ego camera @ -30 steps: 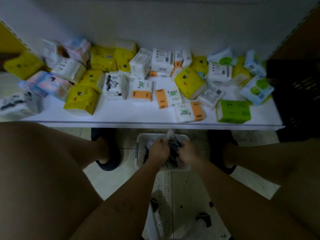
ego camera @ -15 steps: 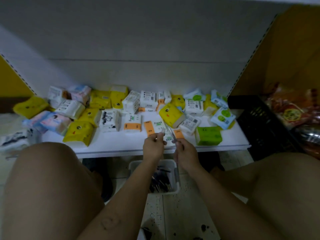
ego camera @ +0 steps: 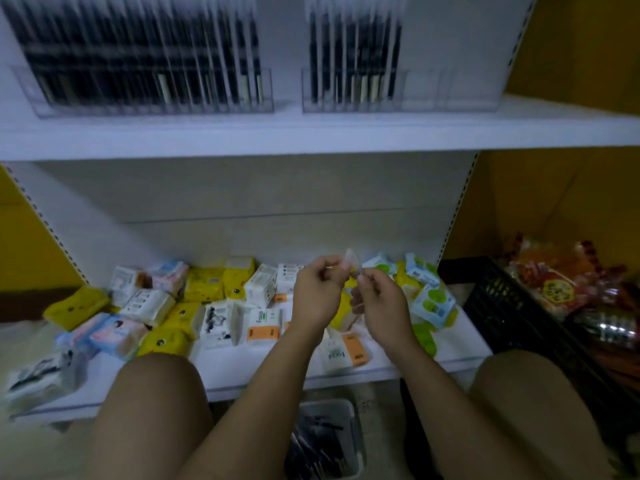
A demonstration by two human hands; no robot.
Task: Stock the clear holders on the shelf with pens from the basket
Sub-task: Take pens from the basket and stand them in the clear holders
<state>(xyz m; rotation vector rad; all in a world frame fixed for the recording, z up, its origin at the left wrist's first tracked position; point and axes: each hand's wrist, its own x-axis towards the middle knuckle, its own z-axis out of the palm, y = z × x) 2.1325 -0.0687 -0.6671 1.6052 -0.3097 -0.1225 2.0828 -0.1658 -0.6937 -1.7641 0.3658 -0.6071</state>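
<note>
On the floor between the knees stands the grey translucent plastic basket (ego camera: 325, 404), loaded with dark slim pens (ego camera: 318, 441) lying loose. Above it, the left hand (ego camera: 317, 292) and the right hand (ego camera: 381, 303) are raised side by side in front of the lower white shelf (ego camera: 242, 368). The fingers (ego camera: 329, 268) of both hands are curled and pinch one slender pale pen (ego camera: 350, 259) between them, with its tip projecting above the left hand. Blur hides the detail, but the pen appears pale and translucent, possibly sleeved in clear film. Expect a light, stiff, narrow item with a smooth, slippery surface. Grip it at mid-barrel between thumb and two fingertips, and keep it upright for insertion. The lower shelf carries scattered yellow, white and blue tissue packs (ego camera: 263, 329). Farther up, the upper white shelf (ego camera: 311, 133) carries two clear compartmented holders. The left clear holder (ego camera: 152, 98) is filled with dark upright pens. The right clear holder (ego camera: 398, 95) is filled on its left side only, and its right compartments (ego camera: 460, 88) stand unfilled.
</note>
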